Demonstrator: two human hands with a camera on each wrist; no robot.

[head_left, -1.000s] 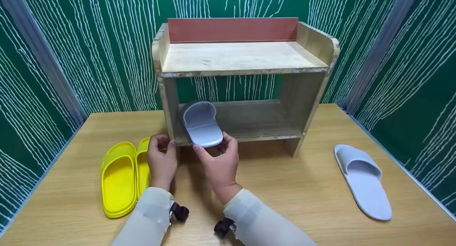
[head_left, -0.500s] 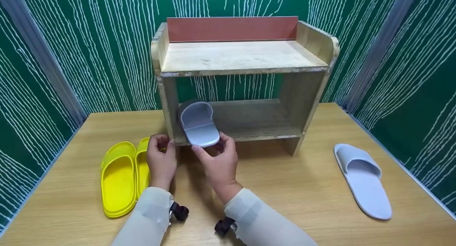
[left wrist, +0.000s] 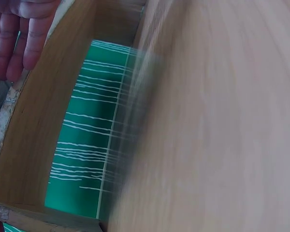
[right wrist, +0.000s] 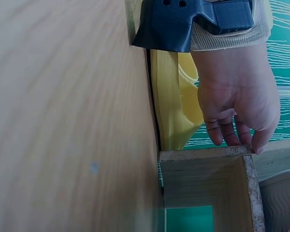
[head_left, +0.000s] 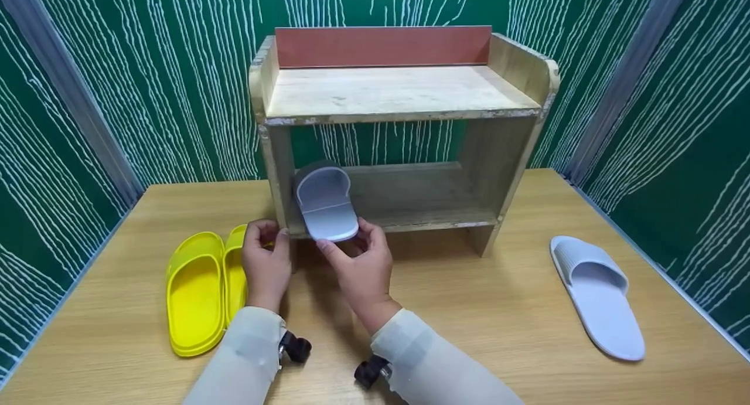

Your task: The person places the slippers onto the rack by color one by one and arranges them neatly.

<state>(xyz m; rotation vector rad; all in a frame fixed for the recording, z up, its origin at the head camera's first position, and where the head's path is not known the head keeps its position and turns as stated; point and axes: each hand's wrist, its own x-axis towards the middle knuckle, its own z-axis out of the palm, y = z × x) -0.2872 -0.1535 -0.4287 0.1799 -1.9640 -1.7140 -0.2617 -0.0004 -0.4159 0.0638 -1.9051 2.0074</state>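
Observation:
My right hand (head_left: 366,270) pinches the heel of a grey slipper (head_left: 331,220) between thumb and fingers. The slipper lies toe-inward at the left end of the lower shelf of a small wooden rack (head_left: 404,91), its heel at the shelf's front edge. In the right wrist view the underside of the slipper (right wrist: 282,200) shows beside the shelf board. With thumb and curled fingers, my left hand (head_left: 266,267) grips the front edge of the rack's left side panel. Just left of that hand stand two yellow slippers (head_left: 193,311), one partly hidden behind it.
Far to the right on the wooden table (head_left: 457,317), a second grey slipper (head_left: 603,311) lies sole down, toe pointing away. Green walls with white streaks (head_left: 193,88) close in the table at the back and sides. Black wrist mounts (head_left: 296,349) hang under both sleeves.
The grey slipper has shifted slightly left on the lower shelf, against the left panel, with my right hand following. My left hand and the other slippers stay where they were.

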